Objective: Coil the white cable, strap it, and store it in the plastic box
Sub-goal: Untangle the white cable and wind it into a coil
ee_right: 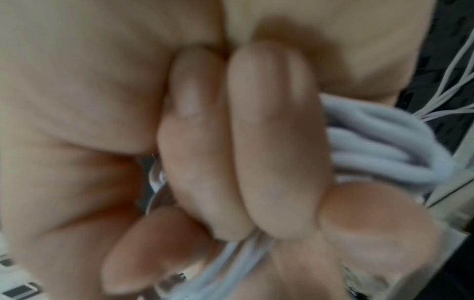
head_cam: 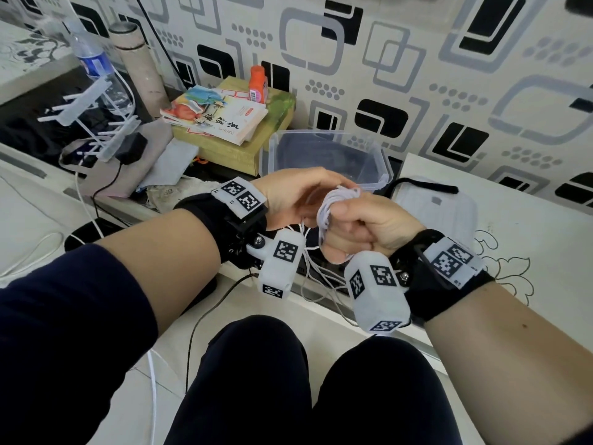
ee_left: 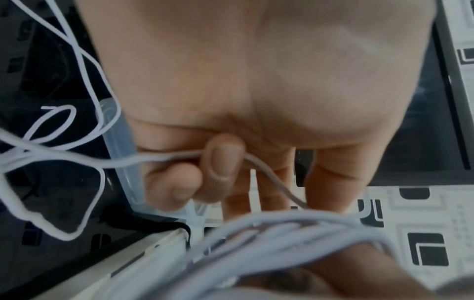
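Observation:
The white cable is wound in several loops round the fingers of my right hand, which is curled into a fist on the coil. My left hand sits just left of it and pinches a loose strand of the cable between thumb and curled fingers. More slack cable hangs below both hands. The clear plastic box stands open behind the hands by the wall. A black strap lies on the box lid at the right.
A stack of books on a yellow box with an orange bottle stands left of the plastic box. A water bottle, a tall tube, a white rack and black wires crowd the far left. My knees fill the foreground.

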